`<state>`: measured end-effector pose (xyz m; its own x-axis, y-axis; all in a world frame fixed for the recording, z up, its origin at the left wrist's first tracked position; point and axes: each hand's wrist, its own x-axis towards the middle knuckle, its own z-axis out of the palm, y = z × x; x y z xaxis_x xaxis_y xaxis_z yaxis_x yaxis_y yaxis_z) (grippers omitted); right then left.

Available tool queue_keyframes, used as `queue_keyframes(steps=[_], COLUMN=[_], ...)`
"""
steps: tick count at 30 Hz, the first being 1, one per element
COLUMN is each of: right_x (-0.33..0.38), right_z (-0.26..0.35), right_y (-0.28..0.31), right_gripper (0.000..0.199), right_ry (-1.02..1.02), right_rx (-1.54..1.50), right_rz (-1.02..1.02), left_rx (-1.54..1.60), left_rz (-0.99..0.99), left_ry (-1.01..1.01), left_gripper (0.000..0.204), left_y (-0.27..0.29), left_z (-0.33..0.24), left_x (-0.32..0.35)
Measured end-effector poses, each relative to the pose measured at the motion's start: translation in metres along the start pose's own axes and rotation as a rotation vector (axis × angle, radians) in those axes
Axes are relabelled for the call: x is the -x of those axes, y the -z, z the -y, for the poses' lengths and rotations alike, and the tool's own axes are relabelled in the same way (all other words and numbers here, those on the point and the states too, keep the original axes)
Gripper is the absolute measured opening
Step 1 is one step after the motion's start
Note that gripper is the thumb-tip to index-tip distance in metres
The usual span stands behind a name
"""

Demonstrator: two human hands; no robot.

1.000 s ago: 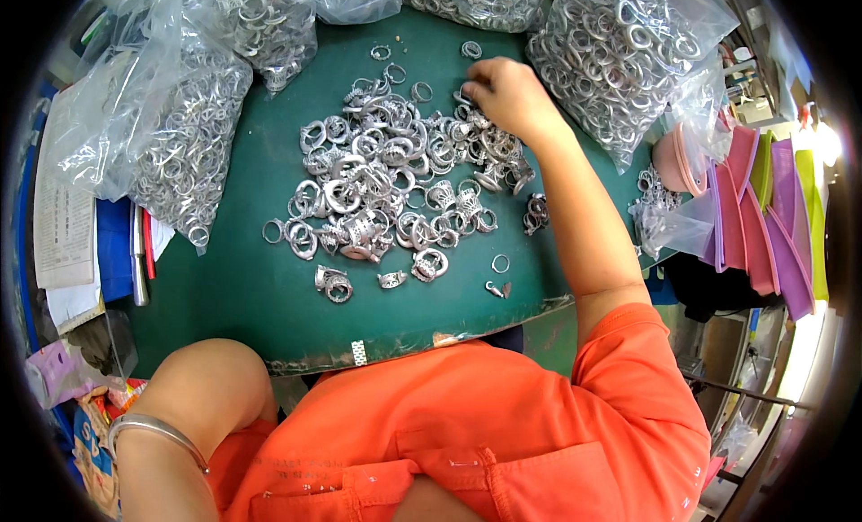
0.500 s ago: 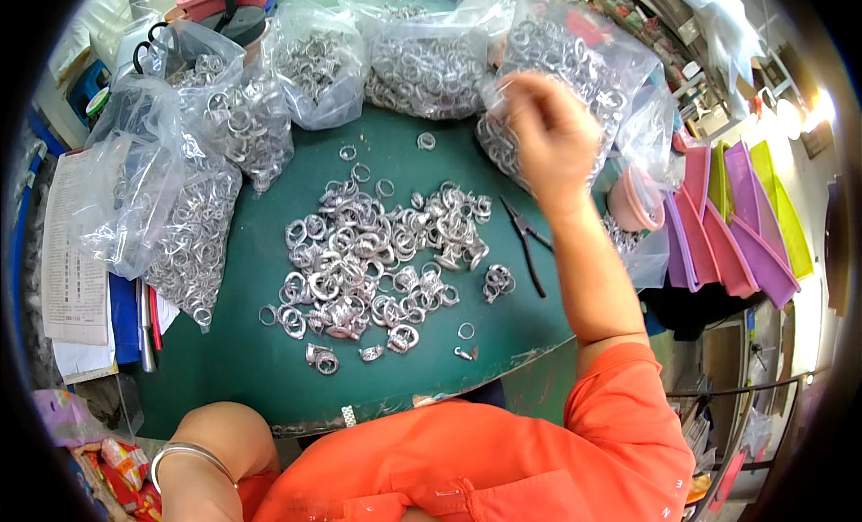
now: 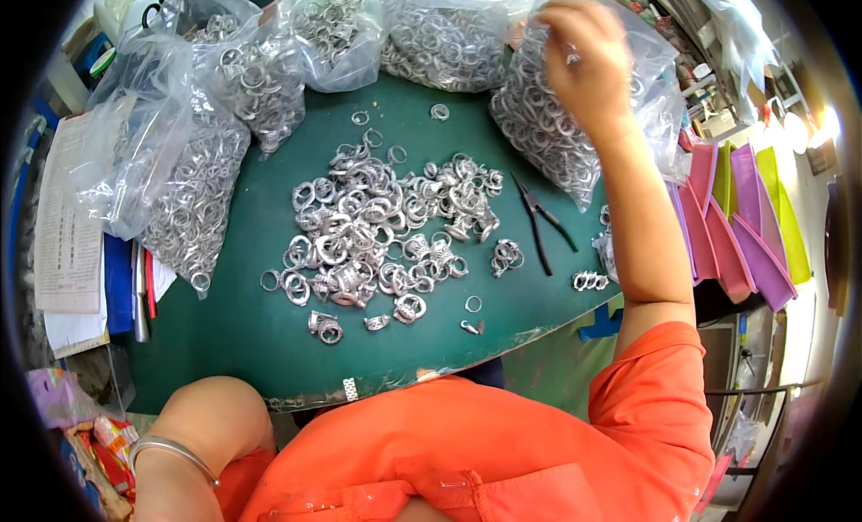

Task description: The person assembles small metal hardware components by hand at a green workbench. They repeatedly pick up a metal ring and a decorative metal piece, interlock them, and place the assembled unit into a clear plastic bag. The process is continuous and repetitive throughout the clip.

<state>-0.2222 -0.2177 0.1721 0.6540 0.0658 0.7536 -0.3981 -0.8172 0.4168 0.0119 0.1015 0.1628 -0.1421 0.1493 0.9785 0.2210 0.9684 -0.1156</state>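
My right hand [image 3: 584,60] is raised at the far right of the green table [image 3: 242,342], over the open mouth of a clear plastic bag [image 3: 548,136] full of silver metal rings. Its fingers are curled downward, and a small ring shows among them. A loose pile of the same metal rings [image 3: 377,235] lies spread on the middle of the table, apart from the hand. Black pliers [image 3: 543,221] lie between the pile and the bag. My left hand is out of sight; only the bent left arm with a silver bangle [image 3: 171,450] shows at the lower left.
More clear bags of rings stand along the left [image 3: 189,190] and the far edge [image 3: 440,37]. A stack of papers [image 3: 67,235] lies at the left. Pink, purple and green folders [image 3: 736,226] lean at the right. A few stray rings [image 3: 588,280] lie near the right edge.
My right hand has lifted off the ring pile and moved away from me to the bag at the far right. The view has tilted upward, showing more of the bags.
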Motion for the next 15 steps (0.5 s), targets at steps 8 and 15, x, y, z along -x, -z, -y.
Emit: queue_keyframes(steps=[8,15], right_x=[0.116,0.113], right_z=[0.038,0.057], right_y=[-0.128,-0.127], right_gripper=[0.028,0.023], right_ry=[-0.604,-0.911], right_rx=[-0.218,-0.604], right_rz=[0.807,0.595], left_rx=[-0.154,-0.034], left_rz=[-0.238,-0.139], left_ry=[-0.035,-0.062], left_gripper=[0.023,0.023], left_y=[-0.017,-0.006], left_z=[-0.009,0.027], left_x=[0.008,0.000])
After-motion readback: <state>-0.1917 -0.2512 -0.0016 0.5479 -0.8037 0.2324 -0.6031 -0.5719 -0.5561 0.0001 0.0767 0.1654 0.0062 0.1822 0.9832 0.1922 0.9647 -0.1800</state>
